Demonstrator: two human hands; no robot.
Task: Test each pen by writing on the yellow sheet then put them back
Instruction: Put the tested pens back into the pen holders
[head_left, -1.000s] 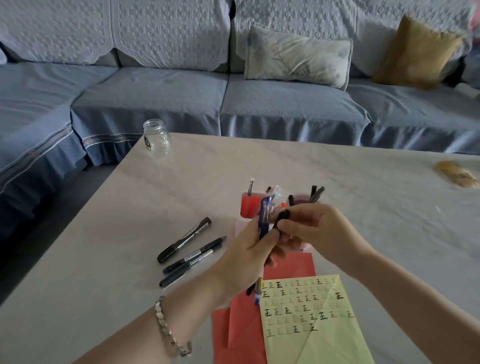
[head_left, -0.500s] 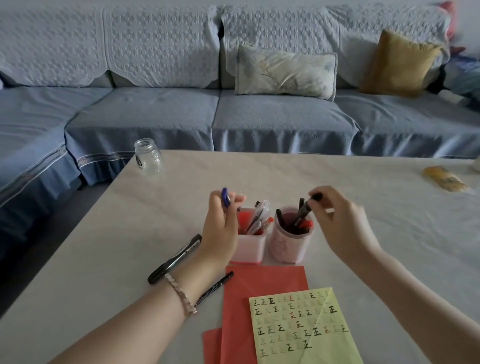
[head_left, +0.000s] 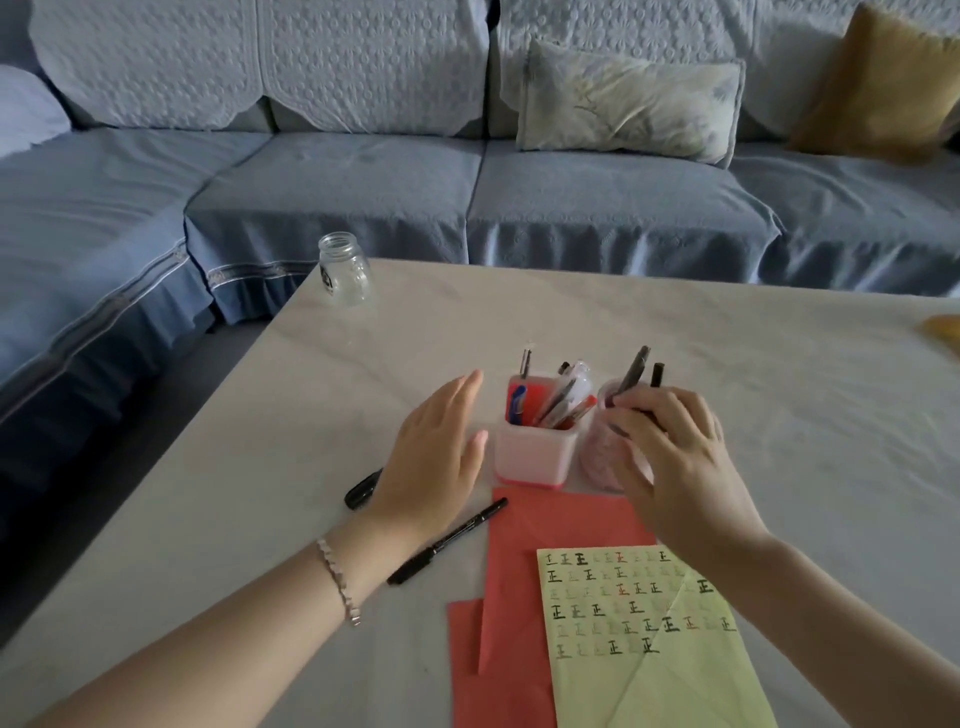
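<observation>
Pen cups (head_left: 535, 452) block centre; room betw them & jar (head_left: 344, 270).

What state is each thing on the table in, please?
glass jar: upright, lidless.
square pen holder: upright, holding pens.
round cup: upright, holding dark pens.
dark pen: in the round cup, pinched by right hand.
left hand: open, holding nothing.
yellow sheet: flat, partly written on.
black marker: lying flat.

We are sitting in a home living room: a blue sofa (head_left: 597, 197) under quilted covers (head_left: 260, 62) is wrapping round the table's (head_left: 779, 389) far left corner, a floral pillow (head_left: 628, 101) and a mustard cushion (head_left: 883, 83) leaning on its back.
</observation>
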